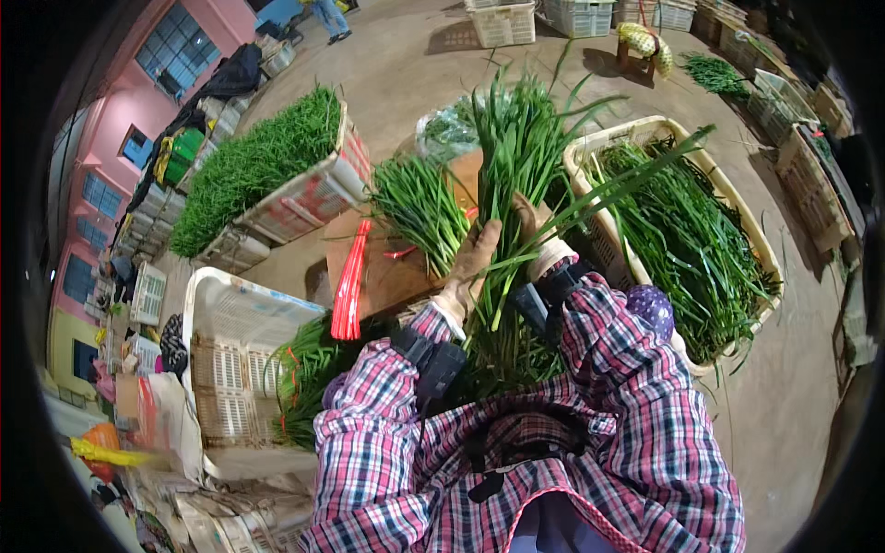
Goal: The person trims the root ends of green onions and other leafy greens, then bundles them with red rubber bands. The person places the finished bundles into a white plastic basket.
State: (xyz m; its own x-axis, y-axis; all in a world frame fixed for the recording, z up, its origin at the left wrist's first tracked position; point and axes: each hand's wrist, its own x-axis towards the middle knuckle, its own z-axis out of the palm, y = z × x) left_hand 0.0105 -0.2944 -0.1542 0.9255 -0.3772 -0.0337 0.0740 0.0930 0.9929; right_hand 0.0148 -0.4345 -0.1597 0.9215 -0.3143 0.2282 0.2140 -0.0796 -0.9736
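My left hand (pixel 473 266) grips a bunch of long green leaves, likely garlic chives (pixel 515 148), with the thumb pressed along its side. On the bunch's other side my right hand (pixel 532 220) also holds it, and a few long leaves stick out across the right wrist. The leaf tips point away from me, and pale stem ends hang below the hands. Left of the bunch, a smaller heap of chives (pixel 423 207) lies on a brown board (pixel 394 276). Red plastic ties (pixel 351 283) hang over the board's near left edge. More leaves (pixel 511 359) lie under my forearms.
Close on my right stands a cream plastic crate (pixel 767 263) full of loose leaves. To my left is a white crate (pixel 228 387) with tied bunches at its right side. Packed crates (pixel 297 211) stand beyond the board. A person (pixel 328 19) is far off.
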